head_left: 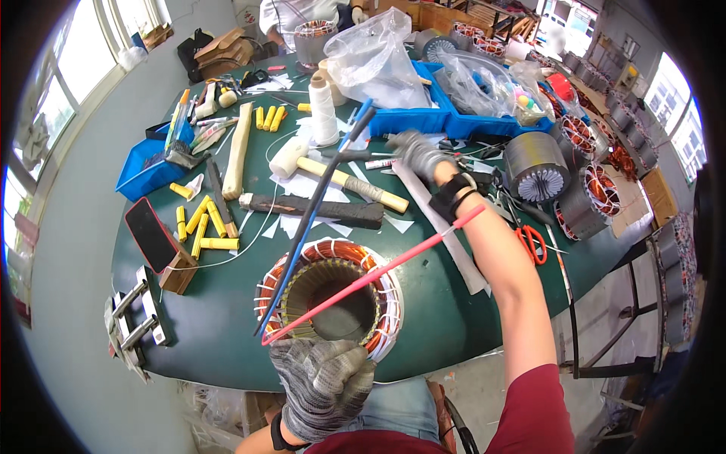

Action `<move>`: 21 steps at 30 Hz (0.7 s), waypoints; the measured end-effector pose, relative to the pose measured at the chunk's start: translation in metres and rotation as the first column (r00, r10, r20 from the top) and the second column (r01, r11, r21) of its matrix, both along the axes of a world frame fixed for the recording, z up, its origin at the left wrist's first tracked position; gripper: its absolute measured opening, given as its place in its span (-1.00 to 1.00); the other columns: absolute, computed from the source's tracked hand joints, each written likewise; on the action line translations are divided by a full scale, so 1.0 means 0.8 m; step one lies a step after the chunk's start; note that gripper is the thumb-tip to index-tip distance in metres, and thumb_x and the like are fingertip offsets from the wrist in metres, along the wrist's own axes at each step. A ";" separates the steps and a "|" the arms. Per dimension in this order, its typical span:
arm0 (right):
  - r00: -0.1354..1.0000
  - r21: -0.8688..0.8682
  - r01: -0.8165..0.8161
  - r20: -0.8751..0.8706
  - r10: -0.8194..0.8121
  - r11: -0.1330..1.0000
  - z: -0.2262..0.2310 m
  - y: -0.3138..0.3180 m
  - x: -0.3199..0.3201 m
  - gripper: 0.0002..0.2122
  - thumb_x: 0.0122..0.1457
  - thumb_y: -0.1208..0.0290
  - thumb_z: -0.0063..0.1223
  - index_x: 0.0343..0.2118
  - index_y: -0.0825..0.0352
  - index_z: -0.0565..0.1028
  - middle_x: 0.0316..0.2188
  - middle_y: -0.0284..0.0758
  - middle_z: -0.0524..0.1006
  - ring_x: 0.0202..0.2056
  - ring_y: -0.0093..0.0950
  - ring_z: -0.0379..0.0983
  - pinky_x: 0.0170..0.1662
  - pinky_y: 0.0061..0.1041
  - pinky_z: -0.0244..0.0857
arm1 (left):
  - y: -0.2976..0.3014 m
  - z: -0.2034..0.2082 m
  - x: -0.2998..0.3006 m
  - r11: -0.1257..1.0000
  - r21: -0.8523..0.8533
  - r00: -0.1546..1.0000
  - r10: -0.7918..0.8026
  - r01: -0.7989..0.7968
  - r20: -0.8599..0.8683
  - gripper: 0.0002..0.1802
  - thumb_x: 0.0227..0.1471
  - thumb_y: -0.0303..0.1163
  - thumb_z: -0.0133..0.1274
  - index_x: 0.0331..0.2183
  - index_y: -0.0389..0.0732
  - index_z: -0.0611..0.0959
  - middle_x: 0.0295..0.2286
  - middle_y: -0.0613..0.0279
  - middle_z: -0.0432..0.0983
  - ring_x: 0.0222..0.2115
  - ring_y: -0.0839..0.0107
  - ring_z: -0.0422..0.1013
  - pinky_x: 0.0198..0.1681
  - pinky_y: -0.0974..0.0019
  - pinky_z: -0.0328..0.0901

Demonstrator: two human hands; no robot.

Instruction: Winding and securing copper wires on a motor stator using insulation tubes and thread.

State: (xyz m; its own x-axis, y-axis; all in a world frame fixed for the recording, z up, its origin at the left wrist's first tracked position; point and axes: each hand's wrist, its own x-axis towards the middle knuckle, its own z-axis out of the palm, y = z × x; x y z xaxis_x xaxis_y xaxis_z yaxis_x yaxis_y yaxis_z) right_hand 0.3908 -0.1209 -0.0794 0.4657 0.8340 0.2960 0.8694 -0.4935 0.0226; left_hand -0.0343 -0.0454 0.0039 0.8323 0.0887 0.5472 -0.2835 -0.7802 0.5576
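Observation:
A motor stator (389,291) with copper windings bound in white cord stands in front of me on the green table. My left hand (321,386), in a grey knit glove, rests at its near rim. The fingers are curled closed, and what they may grip is hidden. From the stator's near left side rise a red sleeved lead (370,278), a blue sleeved lead (306,227) and a black sleeved lead (321,185). My right hand (420,155), gloved too, is stretched far over the table beside a marker (380,163). Motion blurs its fingers.
A white mallet (291,157), a dark bar (318,209) and a cord spool (323,110) lie or stand beyond the stator. Red-handled scissors (532,244) and more stators (535,166) are right. Left are a phone (150,234) and blue tray (144,166). Another person (280,19) is opposite.

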 end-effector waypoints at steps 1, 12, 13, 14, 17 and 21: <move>0.962 0.157 0.227 -0.192 -0.196 0.961 0.026 -0.010 -0.002 -0.79 -0.07 0.50 -0.04 -0.32 0.25 0.53 -0.35 -0.13 0.51 -0.23 -0.23 0.42 -0.11 -0.35 0.27 | 0.002 0.001 -0.001 1.000 0.024 1.000 0.000 0.000 0.009 -0.62 -0.35 -0.48 0.22 -0.34 -0.08 0.52 -0.42 0.30 0.47 -0.46 0.27 0.40 -0.26 0.10 0.13; 0.744 0.355 0.601 0.079 -0.664 0.716 0.019 -0.153 0.117 -0.85 -0.04 0.46 0.00 -0.36 0.27 0.49 -0.34 -0.15 0.53 -0.27 -0.30 0.46 -0.23 -0.42 0.31 | -0.002 -0.001 0.006 0.999 0.012 0.999 -0.038 0.038 -0.008 -0.60 -0.38 -0.43 0.22 -0.34 -0.09 0.53 -0.42 0.28 0.47 -0.45 0.20 0.40 -0.30 0.08 0.13; 0.820 0.488 0.555 -0.187 -0.540 0.673 0.021 -0.161 0.122 -0.91 -0.03 0.47 0.00 -0.42 0.28 0.46 -0.37 -0.21 0.52 -0.31 -0.34 0.44 -0.28 -0.41 0.29 | -0.002 -0.002 0.005 1.000 0.017 1.000 -0.022 0.022 0.001 -0.60 -0.38 -0.43 0.22 -0.34 -0.08 0.53 -0.42 0.29 0.47 -0.45 0.22 0.39 -0.29 0.08 0.12; 0.823 0.486 0.553 -0.190 -0.536 0.676 0.019 -0.163 0.125 -0.91 -0.03 0.47 0.00 -0.42 0.28 0.46 -0.37 -0.21 0.52 -0.31 -0.34 0.44 -0.28 -0.41 0.29 | -0.002 -0.001 0.005 1.000 0.017 1.000 -0.017 0.017 -0.002 -0.60 -0.38 -0.43 0.22 -0.34 -0.08 0.53 -0.42 0.29 0.47 -0.45 0.22 0.39 -0.29 0.08 0.12; 0.820 0.542 0.553 -0.220 -0.528 0.633 0.041 -0.153 0.105 -0.84 -0.03 0.47 0.00 -0.34 0.28 0.50 -0.34 -0.21 0.53 -0.35 -0.34 0.43 -0.32 -0.43 0.28 | -0.004 -0.001 0.000 0.999 0.040 1.000 0.014 -0.013 -0.011 -0.60 -0.39 -0.43 0.21 -0.34 -0.06 0.53 -0.42 0.32 0.47 -0.44 0.25 0.39 -0.28 0.08 0.11; 0.910 0.394 0.370 0.028 -0.413 0.841 0.045 -0.136 0.120 -0.85 -0.05 0.50 -0.02 -0.39 0.25 0.55 -0.44 -0.14 0.54 -0.42 -0.28 0.43 -0.32 -0.46 0.30 | -0.002 0.008 0.003 0.999 0.047 1.000 -0.002 0.003 -0.011 -0.63 -0.36 -0.51 0.16 -0.36 -0.07 0.51 -0.43 0.30 0.47 -0.45 0.28 0.38 -0.28 0.13 0.13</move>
